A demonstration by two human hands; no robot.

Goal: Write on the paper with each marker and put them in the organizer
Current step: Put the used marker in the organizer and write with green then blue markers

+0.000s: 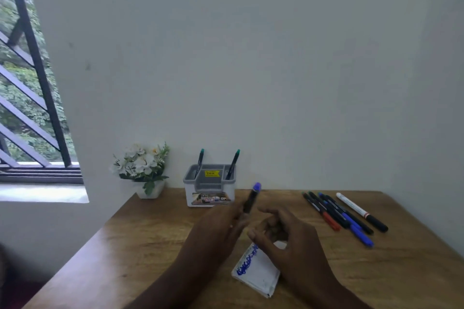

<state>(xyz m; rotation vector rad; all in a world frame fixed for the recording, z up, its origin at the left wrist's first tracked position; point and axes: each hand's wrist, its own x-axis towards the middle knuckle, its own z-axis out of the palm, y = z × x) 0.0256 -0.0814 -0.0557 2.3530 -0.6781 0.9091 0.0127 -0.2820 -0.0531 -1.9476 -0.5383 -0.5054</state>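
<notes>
The paper (pixel 258 272), scrawled blue, lies under my right hand (pixel 288 241), whose curled fingers hold nothing. My left hand (pixel 221 228) grips the blue-capped marker (pixel 251 198) upright, just beside it. The organizer (pixel 209 184) stands beyond; spare markers (pixel 344 216) lie right.

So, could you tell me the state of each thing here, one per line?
Blue marker: held upright in left hand.
Right hand: fingers curled, holding nothing visible.
Organizer: two green-ended markers standing inside.
Paper: blue scribble on it.
Markers on table: lying capped.
</notes>
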